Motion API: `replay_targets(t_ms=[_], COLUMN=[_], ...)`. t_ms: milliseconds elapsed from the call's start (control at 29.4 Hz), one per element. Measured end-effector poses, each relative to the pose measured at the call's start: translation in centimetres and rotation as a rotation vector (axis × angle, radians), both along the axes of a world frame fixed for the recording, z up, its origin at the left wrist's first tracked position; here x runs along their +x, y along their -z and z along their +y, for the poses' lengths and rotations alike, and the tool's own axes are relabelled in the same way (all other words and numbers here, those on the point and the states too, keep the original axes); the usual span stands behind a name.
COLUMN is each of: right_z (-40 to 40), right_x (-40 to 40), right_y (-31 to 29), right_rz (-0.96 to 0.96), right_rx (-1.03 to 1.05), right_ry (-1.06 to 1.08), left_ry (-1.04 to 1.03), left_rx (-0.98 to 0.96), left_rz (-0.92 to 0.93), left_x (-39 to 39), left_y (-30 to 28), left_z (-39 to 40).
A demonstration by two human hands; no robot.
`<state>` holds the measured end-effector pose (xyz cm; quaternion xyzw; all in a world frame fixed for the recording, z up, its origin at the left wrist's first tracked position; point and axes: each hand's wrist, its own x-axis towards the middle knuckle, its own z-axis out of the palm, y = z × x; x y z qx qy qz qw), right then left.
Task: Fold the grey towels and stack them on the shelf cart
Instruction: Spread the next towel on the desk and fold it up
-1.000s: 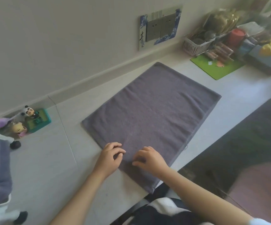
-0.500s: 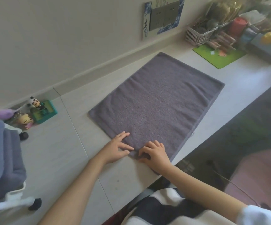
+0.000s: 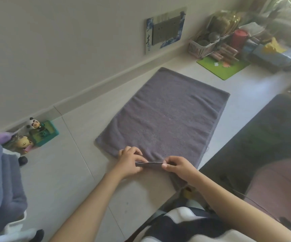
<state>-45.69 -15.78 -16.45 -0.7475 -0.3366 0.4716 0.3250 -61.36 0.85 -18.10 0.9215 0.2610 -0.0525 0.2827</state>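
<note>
Towel (image 3: 165, 119) lay flat on the pale counter (image 3: 75, 172), grey, its near edge lifted where we pinched it: our left hand (image 3: 129, 163) and right hand (image 3: 179, 167) each gripped the raised hem. Our right wrist hid the near right corner. At the left edge, folded grey towels (image 3: 0, 189) sat stacked, cut off by the frame, the cart under them barely visible.

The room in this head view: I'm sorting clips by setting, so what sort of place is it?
Probably a home, at a countertop or desk against a wall. Small toy figurines stand by the wall, a white basket of household clutter sits at the far end, and both hands pinch a grey towel spread out for folding.
</note>
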Motion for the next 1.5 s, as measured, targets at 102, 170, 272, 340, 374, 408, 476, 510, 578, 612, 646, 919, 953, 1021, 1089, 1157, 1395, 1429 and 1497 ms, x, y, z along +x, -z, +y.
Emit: replay_targets(t_ms=[102,170,272,340,374,408,476,510,578,612,646,919,953,1021,1089,1157,1395,1429,1497], right_z=[-2.4,-4.0,-5.9,-6.7,-7.0,-7.4,-7.6,-7.5,-7.2,-6.9,-6.5,-0.2,0.9,2.7,3.6,4.1,4.0,3.7,3.9], right_x=[2.2,3.8,6.0,7.3,7.9,8.7,10.3,10.7,12.6,13.5,14.5,22.1,23.0,24.7,24.9,25.4,25.4,25.4,25.7], right_y=[-1.4,-2.2,-3.0,-3.4,-3.6,-3.9,-4.7,-5.0,-5.9,-6.5,-6.9,-7.6,-7.0,-5.4,-4.1,-2.9,-0.3,-0.4,-0.5], right_rz=[0.138,0.148,0.141,0.103,0.076,0.042,-0.014,-0.034,-0.082,-0.122,-0.173,-0.429,-0.461,-0.505,-0.521,-0.525,-0.83,-0.82,-0.785], right_rx=[-0.032,-0.057,-0.078,-0.092,-0.105,-0.128,-0.169,-0.175,-0.187,-0.209,-0.221,-0.28,-0.277,-0.299,-0.341,-0.381,-0.261,-0.26,-0.288], right_ry=[0.063,0.092,0.151,0.157,0.144,0.128,0.082,0.057,0.04,0.028,0.015,-0.056,-0.061,-0.064,-0.088,-0.136,-0.278,-0.271,-0.301], left_ry=[0.035,0.075,0.113,0.144,0.159,0.174,0.2,0.215,0.237,0.23,0.223,0.104,0.099,0.078,0.058,0.056,0.144,0.164,0.178], left_rx=[0.048,-0.042,-0.196,-0.228,-0.249,-0.278,-0.336,-0.351,-0.365,-0.371,-0.368,-0.127,-0.09,-0.028,0.024,0.073,0.032,0.023,-0.007], left_rz=[0.007,0.032,0.151,0.284,0.33,0.363,0.425,0.447,0.465,0.461,0.457,0.398,0.406,0.445,0.494,0.509,0.459,0.46,0.499], left_x=[0.7,1.4,3.3,4.9,5.6,6.4,7.9,8.0,9.9,10.8,11.9,20.9,21.9,23.5,23.4,23.5,22.4,22.5,22.9], left_y=[0.2,-0.1,-2.0,-3.6,-4.2,-5.2,-6.8,-7.5,-8.8,-9.3,-9.7,-10.2,-9.7,-8.1,-6.3,-4.5,-2.6,-2.8,-3.2], left_z=[0.6,1.1,1.5,1.5,1.6,1.6,1.8,1.9,2.3,2.6,2.9,7.5,8.0,8.9,9.2,9.9,11.3,11.2,11.4])
